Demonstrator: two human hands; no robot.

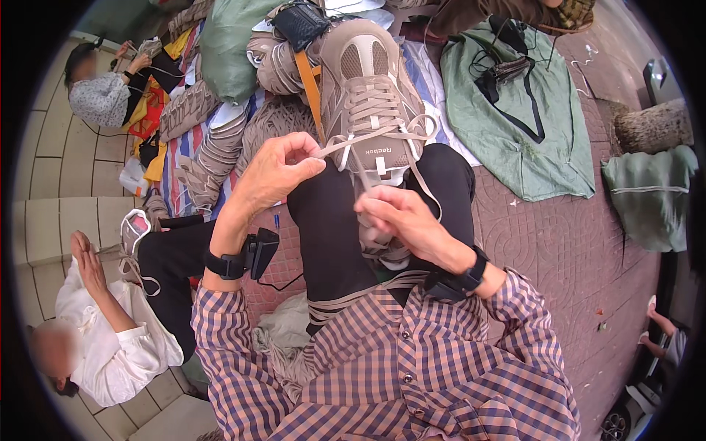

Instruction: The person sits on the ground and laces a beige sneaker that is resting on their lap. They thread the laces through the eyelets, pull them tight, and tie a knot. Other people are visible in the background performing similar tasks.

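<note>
The beige sneaker (371,95) rests on the knee, left hand (276,176) pinching its lace (346,143) at 9 o'clock, right hand (401,220) closed on the tongue at 6 o'clock.

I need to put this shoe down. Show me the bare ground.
Free: red patterned paving right of the knee, between the green cloth and the checked sleeve. Crowded: the striped tarp to the left, stacked with beige shoes.

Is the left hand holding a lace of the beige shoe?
Yes, the left hand pinches a pale lace of the beige shoe.
</note>
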